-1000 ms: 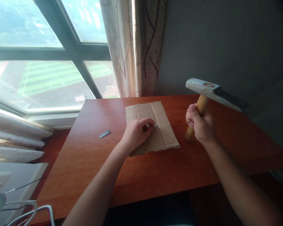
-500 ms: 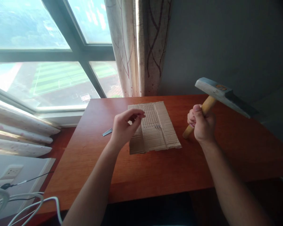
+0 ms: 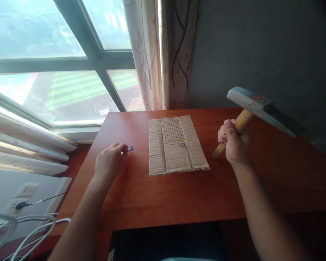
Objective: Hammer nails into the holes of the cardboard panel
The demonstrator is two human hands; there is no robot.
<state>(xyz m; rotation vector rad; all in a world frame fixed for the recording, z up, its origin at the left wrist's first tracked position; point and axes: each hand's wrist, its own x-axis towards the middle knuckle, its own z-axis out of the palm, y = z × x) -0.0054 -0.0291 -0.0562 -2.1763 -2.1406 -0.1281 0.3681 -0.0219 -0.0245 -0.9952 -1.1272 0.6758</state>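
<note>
My right hand is wrapped round the wooden handle of a hammer, holding it raised above the right part of the desk. Its metal head is up, with the narrow end pointing right. To the left, my left hand is at a small bunch of thin metal nails on the desk, thumb and fingers closed over part of them. Which nails are pinched is hidden. Between the hands lies a cardboard sheet with a grid of dark dots. A few small dark pieces show at the grid's lower right corner.
The reddish wooden desk meets a grey wall and a patterned curtain at the back. A window is at the left. Below it are a wall socket with a black plug and white cables near the desk's left edge.
My left hand has moved left and down from over the cardboard to the nails. The hammer stays raised in my right hand, and the view has shifted slightly.
</note>
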